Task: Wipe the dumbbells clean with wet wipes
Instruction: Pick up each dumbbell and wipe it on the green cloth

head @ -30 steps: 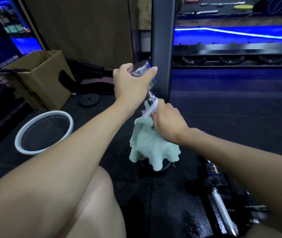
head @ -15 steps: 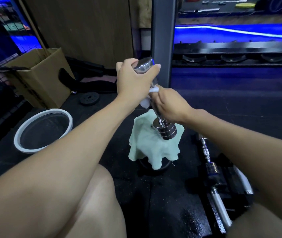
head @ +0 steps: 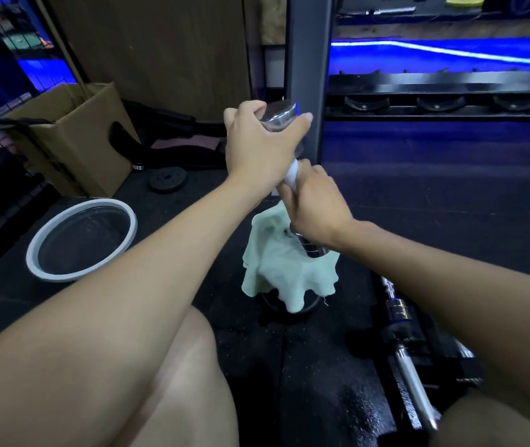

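far left, an open brown cardboard box [head: 73, 140] stands on the dark rubber floor [head: 321, 366] by a black wire grid, with a thin wooden stick leaning up out of it. in front of the box sits a round shallow basin with a white rim and a dark inside [head: 81, 240], and a little behind and right of that a small black round weight plate [head: 168, 179] lies flat on the floor. toward the middle, the left hand [head: 257, 143] grips the upper head of a shiny chrome dumbbell [head: 281, 117], fingers and thumb curled round it, so the dumbbell stands nearly upright with a slight tilt. just below, the right hand [head: 316, 208] is wrapped round the dumbbell's handle with a white wet wipe [head: 292, 175] pinched between palm and bar (only a short stretch of the wipe shows above the fist). the dumbbell's lower ridged chrome head peeks out under the right wrist and appears to rest on a crumpled pale green cloth [head: 289, 272], which drapes over a dark round object on the floor. behind the hands rises a grey metal upright post [head: 308, 66], and right of it a black dumbbell rack [head: 444, 101] runs across under blue lighting. at lower right, long chrome bars with black collars [head: 402, 333] lie on the floor, partly hidden by the right forearm.
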